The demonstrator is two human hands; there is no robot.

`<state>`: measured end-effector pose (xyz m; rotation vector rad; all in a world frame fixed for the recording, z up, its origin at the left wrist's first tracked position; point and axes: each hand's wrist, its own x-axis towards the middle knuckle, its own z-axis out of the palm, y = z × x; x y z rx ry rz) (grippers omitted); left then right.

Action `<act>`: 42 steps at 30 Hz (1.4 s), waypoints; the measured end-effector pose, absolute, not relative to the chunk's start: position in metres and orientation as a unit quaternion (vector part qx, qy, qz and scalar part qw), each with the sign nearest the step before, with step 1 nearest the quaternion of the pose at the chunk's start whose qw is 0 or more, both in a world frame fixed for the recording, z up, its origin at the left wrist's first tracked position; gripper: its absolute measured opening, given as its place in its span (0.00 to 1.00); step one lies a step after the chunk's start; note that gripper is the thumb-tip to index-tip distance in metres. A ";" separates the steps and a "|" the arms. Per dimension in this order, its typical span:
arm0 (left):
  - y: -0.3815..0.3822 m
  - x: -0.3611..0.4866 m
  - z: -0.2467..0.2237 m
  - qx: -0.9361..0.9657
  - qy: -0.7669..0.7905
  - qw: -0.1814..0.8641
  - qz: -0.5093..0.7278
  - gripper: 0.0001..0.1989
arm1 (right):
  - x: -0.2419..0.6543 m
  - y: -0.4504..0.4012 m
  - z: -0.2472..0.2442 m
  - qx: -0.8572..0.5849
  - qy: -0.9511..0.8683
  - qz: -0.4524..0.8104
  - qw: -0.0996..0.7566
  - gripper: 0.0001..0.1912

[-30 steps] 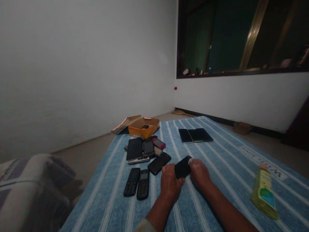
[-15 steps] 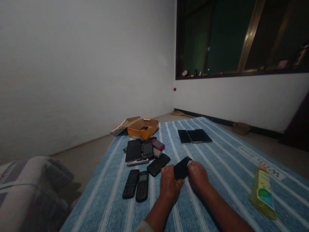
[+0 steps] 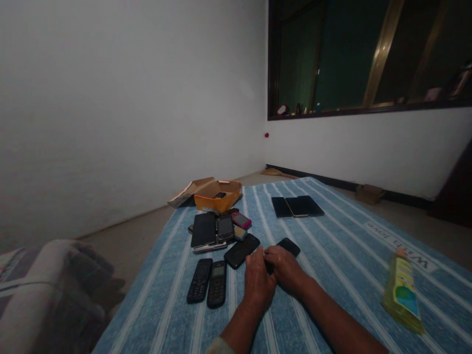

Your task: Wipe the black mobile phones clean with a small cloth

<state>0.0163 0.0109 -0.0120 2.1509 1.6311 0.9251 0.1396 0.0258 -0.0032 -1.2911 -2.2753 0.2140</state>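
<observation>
A black smartphone lies on the striped cloth, partly covered by both hands; its upper right end shows. My left hand grips its near left end, fingers wrapped round the edge. My right hand is closed over the phone's left part, close against the left fingers; what it pinches is hidden. Touching or just beside the left fingertips is another dark phone. Two keypad phones, one black and one with a small grey screen, lie side by side left of my left hand.
A pile of phones lies beyond, before an open orange box. Three dark phones lie in a row farther back. At the right is a yellow bottle. Grey fabric is at the left.
My right hand has moved left across the phone, from its right edge to beside my left hand. The phone's upper end has shifted slightly right. My left hand stays nearly in place.
</observation>
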 end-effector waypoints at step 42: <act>0.008 0.020 -0.015 0.748 0.586 0.114 0.291 0.30 | 0.156 0.017 0.011 -0.695 -0.708 0.003 0.129 0.18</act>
